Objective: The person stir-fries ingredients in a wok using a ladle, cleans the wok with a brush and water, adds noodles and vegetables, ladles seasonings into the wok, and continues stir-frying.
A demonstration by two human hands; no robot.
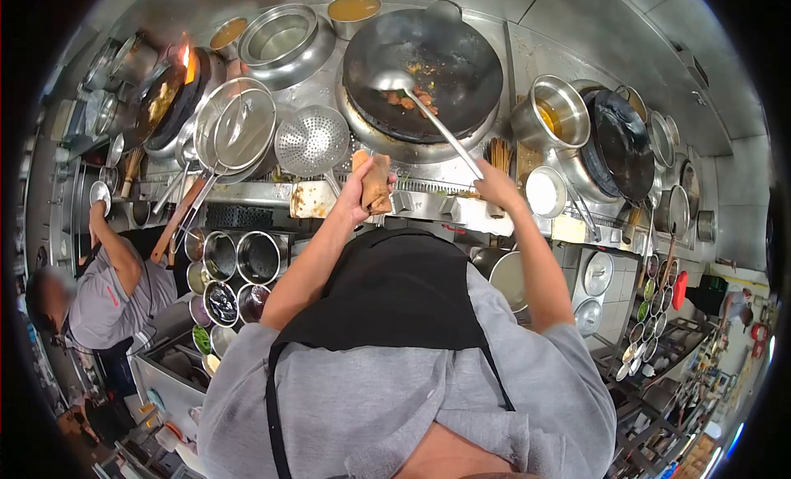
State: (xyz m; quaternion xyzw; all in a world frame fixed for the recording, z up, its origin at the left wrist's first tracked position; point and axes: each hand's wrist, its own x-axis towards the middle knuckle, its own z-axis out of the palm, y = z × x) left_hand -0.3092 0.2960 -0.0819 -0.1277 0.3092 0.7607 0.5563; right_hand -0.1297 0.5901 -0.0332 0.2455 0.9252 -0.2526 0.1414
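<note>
A large dark wok [470, 59] sits on the burner in front of me, with small browned pieces of food [402, 102] and yellowish bits inside. My right hand [498, 186] is wrapped round the end of a long-handled metal ladle [447, 135]. The ladle's bowl lies in the wok, over the food pieces. At the front of the stove, my left hand [356, 192] grips a folded brown cloth [376, 185], apart from the wok. Part of the left fingers is hidden behind the cloth.
A perforated skimmer [311, 140] and wire strainers [245, 121] lie to the left. On the right stand a steel pot [540, 92] with yellow liquid, a bamboo brush [499, 155] and another wok [620, 141]. A co-worker [124, 289] stands at far left, near a flaming wok [161, 100].
</note>
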